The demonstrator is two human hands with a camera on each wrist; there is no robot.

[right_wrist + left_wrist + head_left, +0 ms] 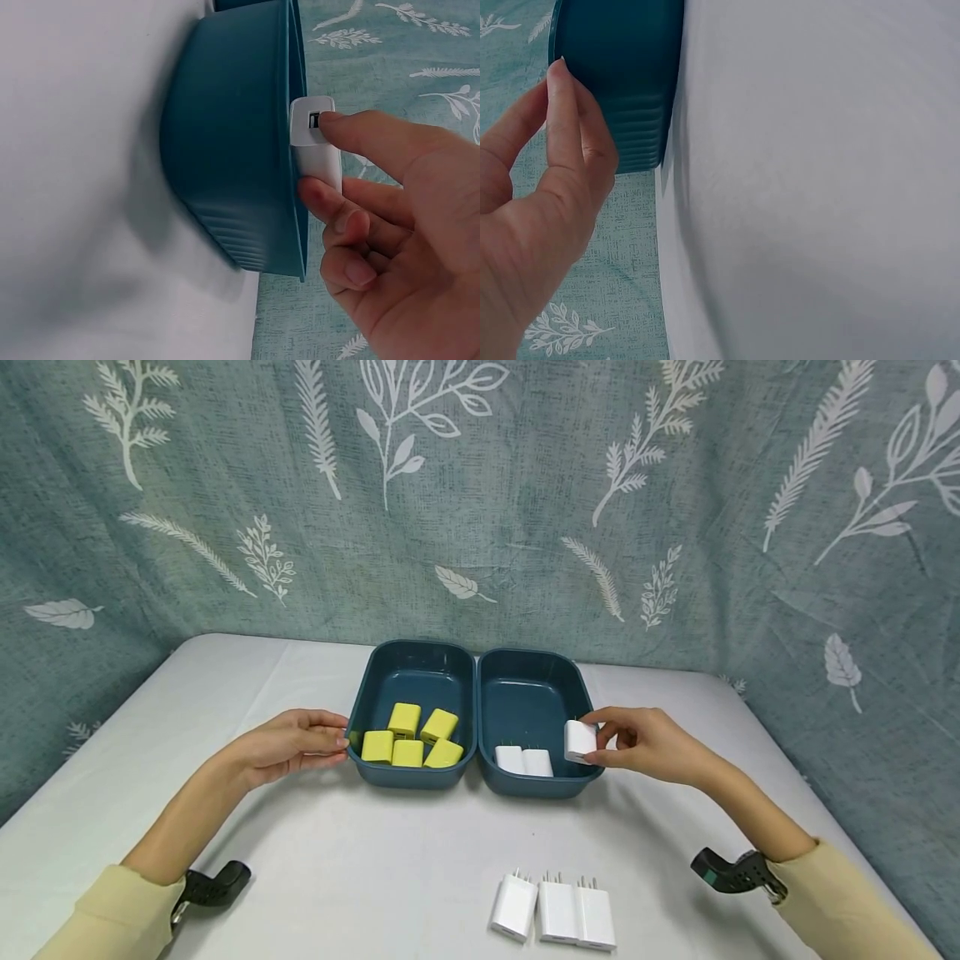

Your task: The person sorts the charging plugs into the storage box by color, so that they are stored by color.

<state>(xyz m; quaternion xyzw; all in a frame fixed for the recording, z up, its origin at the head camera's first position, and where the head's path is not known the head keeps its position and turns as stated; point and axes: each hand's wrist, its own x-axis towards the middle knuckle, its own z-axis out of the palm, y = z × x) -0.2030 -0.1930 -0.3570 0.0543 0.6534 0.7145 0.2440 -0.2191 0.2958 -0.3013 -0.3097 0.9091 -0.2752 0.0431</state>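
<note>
My right hand (637, 743) pinches a white USB charger plug (579, 741) over the right side of the right blue bin (536, 787). In the right wrist view, this charger (316, 142) shows its USB port facing up beside the bin's rim (289, 187), with thumb and fingertips on either side. Two more white chargers (523, 761) lie in that bin's near part. The left blue bin (408, 777) holds several yellow chargers (405, 718). At its left rim, my left hand (296, 745) grips the edge, seen also in the left wrist view with fingertips on the bin wall (622, 52).
Three white chargers (557, 910) lie on the white tablecloth (360, 868) at the front, prongs pointing away. The bins stand side by side near the table's back edge. A green leaf-patterned cloth (525, 585) hangs behind.
</note>
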